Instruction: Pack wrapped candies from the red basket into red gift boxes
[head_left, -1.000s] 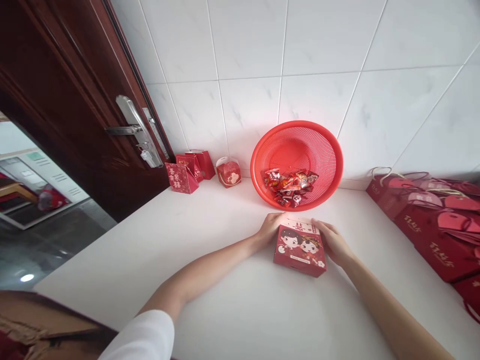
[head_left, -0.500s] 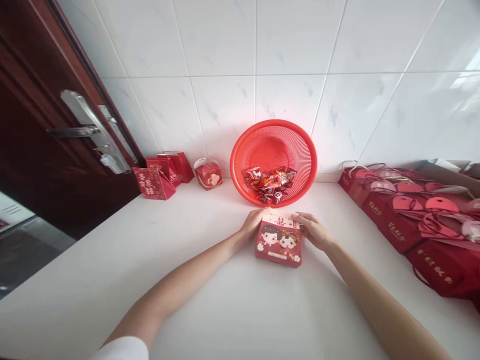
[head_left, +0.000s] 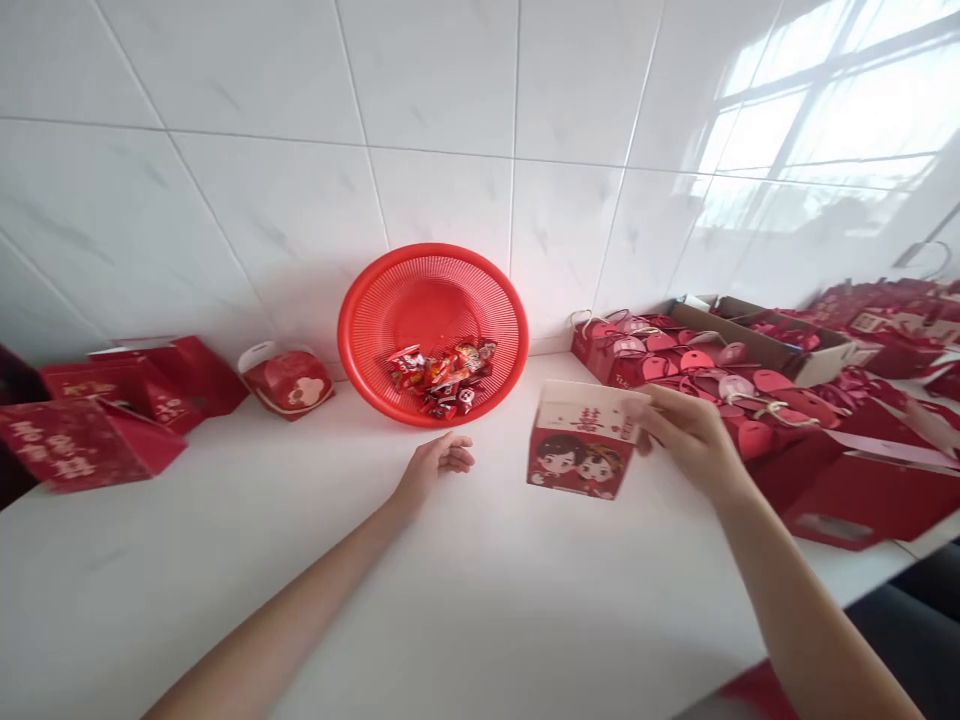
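The right hand [head_left: 686, 440] pinches a red and white box [head_left: 577, 445] by its upper right edge, so the box hangs to the left of that grip, its printed faces (two cartoon figures) turned toward the camera. The left hand [head_left: 435, 465] holds nothing, its fingers loosely curled, well apart from the box. Beyond that hand, a red basket [head_left: 517, 350] leans on the wall [head_left: 450, 80] with wrapped candies [head_left: 442, 375] inside. Right of the pinching grip, red gift bags [head_left: 660, 350] crowd the table [head_left: 480, 600].
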